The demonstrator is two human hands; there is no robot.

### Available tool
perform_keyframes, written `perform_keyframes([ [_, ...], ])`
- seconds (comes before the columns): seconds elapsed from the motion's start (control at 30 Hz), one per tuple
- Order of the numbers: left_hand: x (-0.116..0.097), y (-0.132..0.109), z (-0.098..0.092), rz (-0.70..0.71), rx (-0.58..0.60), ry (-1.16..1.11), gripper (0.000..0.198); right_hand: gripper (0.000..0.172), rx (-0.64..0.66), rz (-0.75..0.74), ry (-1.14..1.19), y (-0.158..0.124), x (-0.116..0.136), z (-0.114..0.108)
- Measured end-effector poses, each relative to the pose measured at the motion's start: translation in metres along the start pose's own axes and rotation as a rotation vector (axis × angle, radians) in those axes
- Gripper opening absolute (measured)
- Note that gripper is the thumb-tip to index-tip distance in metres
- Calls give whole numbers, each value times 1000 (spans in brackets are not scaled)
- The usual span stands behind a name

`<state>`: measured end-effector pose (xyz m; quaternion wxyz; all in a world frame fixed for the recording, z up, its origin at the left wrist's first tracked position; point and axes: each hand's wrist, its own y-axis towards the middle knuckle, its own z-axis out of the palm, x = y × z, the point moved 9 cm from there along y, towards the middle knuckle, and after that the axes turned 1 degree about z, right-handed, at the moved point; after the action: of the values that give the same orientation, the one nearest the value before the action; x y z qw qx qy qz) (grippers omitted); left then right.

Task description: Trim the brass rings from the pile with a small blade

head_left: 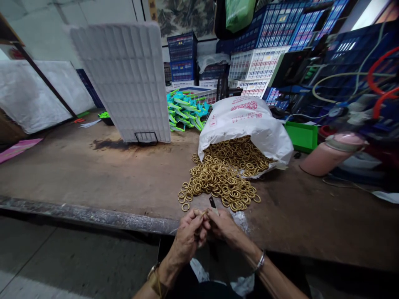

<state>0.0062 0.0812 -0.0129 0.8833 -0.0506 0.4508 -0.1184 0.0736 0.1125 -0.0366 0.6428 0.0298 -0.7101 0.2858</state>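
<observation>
Close together at the table's front edge, both of my hands are closed. My left hand [190,232] pinches a small gold ring [204,213], of which only a sliver shows between the fingertips. In my right hand [225,226] is a knife [213,203] with a narrow dark blade pointing up and away; the fingers cover most of its handle. Just beyond lies a heap of gold rings [221,182]. These spill from the mouth of a white woven sack [246,116] with red print, which rests on its side.
A tall white ribbed panel [124,79] stands upright on the wooden table [77,174]. Behind are a pile of green and blue plastic pieces [185,110] and stacked crates [182,58]. At right stand a green tray [301,136] and a pink bottle [332,151] near hoses.
</observation>
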Motion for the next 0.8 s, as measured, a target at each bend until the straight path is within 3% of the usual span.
perform_keyframes([
  [0.07, 1, 0, -2, -18, -10, -13, 23, 34, 68, 14, 127, -4, 3, 11],
  [0.17, 6, 0, -7, -67, -59, -23, 27, 26, 47, 1, 150, -6, 6, 10],
  [0.27, 13, -1, -19, -112, -154, -39, 30, 22, -69, -70, -21, -3, 9, -4],
  [0.4, 18, -3, -27, -113, -197, -37, 28, 24, -233, -298, -354, -7, 27, -18],
  [0.67, 12, -8, -14, -128, -134, 6, 29, 20, -262, -509, -588, -21, 44, -9],
  [0.8, 11, -8, -18, -96, -163, 88, 27, 20, -254, -501, -585, -23, 47, -7],
])
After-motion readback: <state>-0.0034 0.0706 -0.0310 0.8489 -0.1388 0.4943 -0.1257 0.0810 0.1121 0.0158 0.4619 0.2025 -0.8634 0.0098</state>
